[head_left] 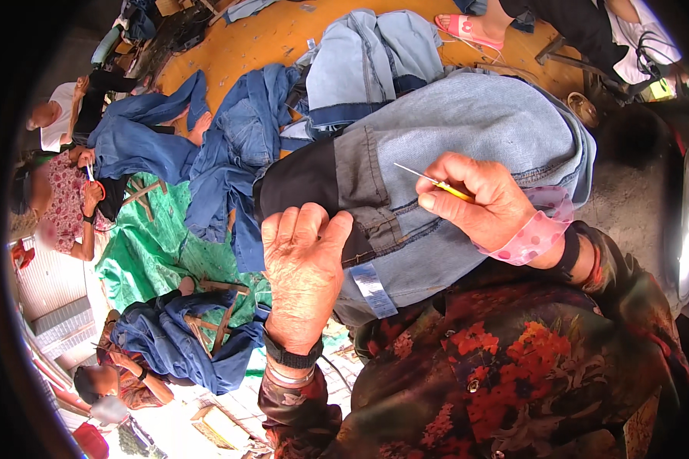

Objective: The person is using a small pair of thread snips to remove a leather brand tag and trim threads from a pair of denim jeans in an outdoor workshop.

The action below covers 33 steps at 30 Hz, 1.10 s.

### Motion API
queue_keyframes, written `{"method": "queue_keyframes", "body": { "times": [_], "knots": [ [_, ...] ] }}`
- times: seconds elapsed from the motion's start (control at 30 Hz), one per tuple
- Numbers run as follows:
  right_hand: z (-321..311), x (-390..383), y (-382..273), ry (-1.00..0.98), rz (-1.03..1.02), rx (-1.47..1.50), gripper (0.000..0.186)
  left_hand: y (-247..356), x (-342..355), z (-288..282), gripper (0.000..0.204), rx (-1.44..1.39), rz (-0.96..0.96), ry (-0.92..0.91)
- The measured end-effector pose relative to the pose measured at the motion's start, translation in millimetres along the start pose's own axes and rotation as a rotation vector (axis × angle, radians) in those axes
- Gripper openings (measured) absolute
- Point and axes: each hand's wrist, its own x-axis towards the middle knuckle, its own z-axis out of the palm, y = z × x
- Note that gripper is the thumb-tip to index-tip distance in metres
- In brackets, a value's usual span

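Observation:
A pair of light blue jeans (467, 122), seemingly inside out, lies across my lap, with a black pocket lining (302, 180) and a white label (373, 289) showing. My left hand (302, 264) is closed, its fingers curled over the dark cloth by the pocket. Above the denim, my right hand (478, 200) pinches a slim yellow-handled tool (453, 190). The tool's thin pointed metal tip is directed left toward the pocket seam and seems apart from the cloth. A sheer pink dotted band circles my right wrist.
More jeans (245, 126) are heaped ahead on an orange sheet (245, 42). A green tarp (142, 245) with wooden stools lies at left. Several people sit close by with denim; one holds orange-handled scissors (93, 187). A pink-sandalled foot (471, 29) rests at the far right.

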Motion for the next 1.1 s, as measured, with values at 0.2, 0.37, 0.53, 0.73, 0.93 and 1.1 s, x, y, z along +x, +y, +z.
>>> {"method": "queue_keyframes", "body": {
  "times": [0.2, 0.37, 0.53, 0.73, 0.93, 1.1],
  "knots": [
    [27, 7, 16, -0.066, 0.014, -0.105, 0.021, -9, -7, -8, 0.017, -0.124, -0.005, 0.015],
    [40, 17, 17, -0.011, 0.081, -0.079, 0.01, -16, -22, -14, 0.016, -0.255, -0.085, 0.087],
    [38, 20, 19, -0.027, 0.077, 0.003, 0.01, -11, -19, -12, 0.032, -0.505, -0.092, 0.152],
    [35, 23, 21, -0.034, 0.109, 0.118, 0.011, -8, -1, -6, 0.031, -0.275, 0.139, -0.154],
    [32, 24, 20, -0.052, 0.158, 0.112, 0.01, -19, -3, -11, 0.017, -0.176, 0.092, -0.293],
    [29, 21, 19, -0.05, 0.104, 0.113, 0.012, -24, -5, -7, 0.013, -0.516, -0.025, -0.248]
  ]
}}
